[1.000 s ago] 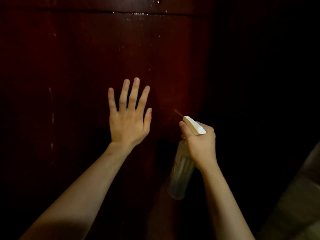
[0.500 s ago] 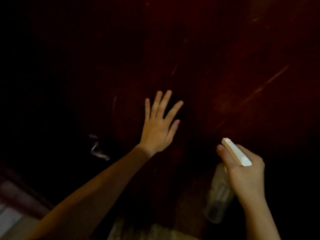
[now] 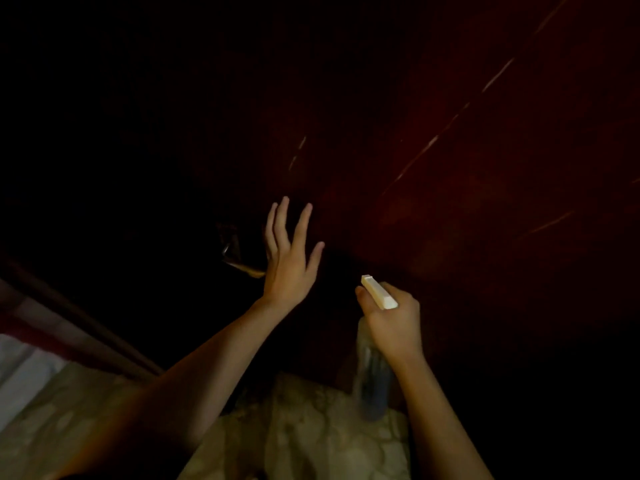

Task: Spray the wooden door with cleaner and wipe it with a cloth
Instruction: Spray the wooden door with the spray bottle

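Dark wooden door (image 3: 467, 202) (handle (image 3: 239, 261) left): left hand (image 3: 289, 261) spread, right hand (image 3: 391, 323) gripping spray bottle (image 3: 375, 372).

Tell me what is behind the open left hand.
Behind the left hand is the dark wooden door; a metal handle pokes out beside it. The hand covers the handle's end.

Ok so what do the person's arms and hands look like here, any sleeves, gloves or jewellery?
Both arms are bare as far as the picture shows, with no sleeves in view. The left hand and right hand wear no gloves. No watch, bracelet or ring shows, though the light is dim and the picture is blurred.
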Motion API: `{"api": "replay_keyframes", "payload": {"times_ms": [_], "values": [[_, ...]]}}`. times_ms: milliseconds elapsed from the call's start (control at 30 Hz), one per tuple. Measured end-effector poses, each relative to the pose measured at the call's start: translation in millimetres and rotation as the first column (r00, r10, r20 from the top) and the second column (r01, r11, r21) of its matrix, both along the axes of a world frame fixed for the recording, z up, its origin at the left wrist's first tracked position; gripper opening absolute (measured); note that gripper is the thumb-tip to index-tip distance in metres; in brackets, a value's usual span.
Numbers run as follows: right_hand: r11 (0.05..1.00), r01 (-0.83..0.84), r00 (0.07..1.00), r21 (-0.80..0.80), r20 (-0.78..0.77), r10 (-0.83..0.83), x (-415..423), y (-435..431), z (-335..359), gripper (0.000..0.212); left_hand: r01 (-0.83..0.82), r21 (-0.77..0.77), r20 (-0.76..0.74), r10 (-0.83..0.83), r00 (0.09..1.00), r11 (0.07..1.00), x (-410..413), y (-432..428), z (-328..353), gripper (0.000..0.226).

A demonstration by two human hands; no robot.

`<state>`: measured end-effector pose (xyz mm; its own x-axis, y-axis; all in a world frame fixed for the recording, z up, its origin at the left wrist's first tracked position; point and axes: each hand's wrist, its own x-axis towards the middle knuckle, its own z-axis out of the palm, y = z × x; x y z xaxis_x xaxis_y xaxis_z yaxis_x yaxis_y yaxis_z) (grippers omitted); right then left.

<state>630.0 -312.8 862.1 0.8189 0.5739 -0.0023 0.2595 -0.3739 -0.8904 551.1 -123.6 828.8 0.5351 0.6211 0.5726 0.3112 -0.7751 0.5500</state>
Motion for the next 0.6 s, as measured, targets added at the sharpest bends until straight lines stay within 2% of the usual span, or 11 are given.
{"api": "replay_keyframes", "payload": {"times_ms": [167, 267, 433, 500, 600], "values": [[0.992, 0.049, 0.999, -0.112, -0.014, -0.051, -10, 4, -18, 0.023, 0.04, -0.027, 0.011, -0.04, 0.999, 0.999, -2, 3, -12, 0.068], [0.989, 0.088, 0.995, -0.121, -0.029, -0.092, -14, 4, -20, 0.026, 0.052, -0.005, 0.031, -0.052, 0.998, 0.999, -1, 3, -13, 0.068], [0.979, 0.197, 0.979, -0.06, -0.034, -0.199, -14, -20, -22, 0.024, 0.019, 0.113, -0.031, -0.016, 0.999, 0.993, 7, -11, -29, 0.063], [0.959, 0.283, 0.959, -0.032, 0.0, -0.283, -11, -39, -25, 0.026, 0.071, 0.169, -0.064, -0.061, 0.996, 0.983, 14, -27, -40, 0.06], [0.921, 0.387, 0.922, 0.033, -0.019, -0.387, -9, -69, -28, 0.011, 0.182, 0.221, -0.106, -0.162, 0.981, 0.958, 27, -62, -54, 0.059]]}}
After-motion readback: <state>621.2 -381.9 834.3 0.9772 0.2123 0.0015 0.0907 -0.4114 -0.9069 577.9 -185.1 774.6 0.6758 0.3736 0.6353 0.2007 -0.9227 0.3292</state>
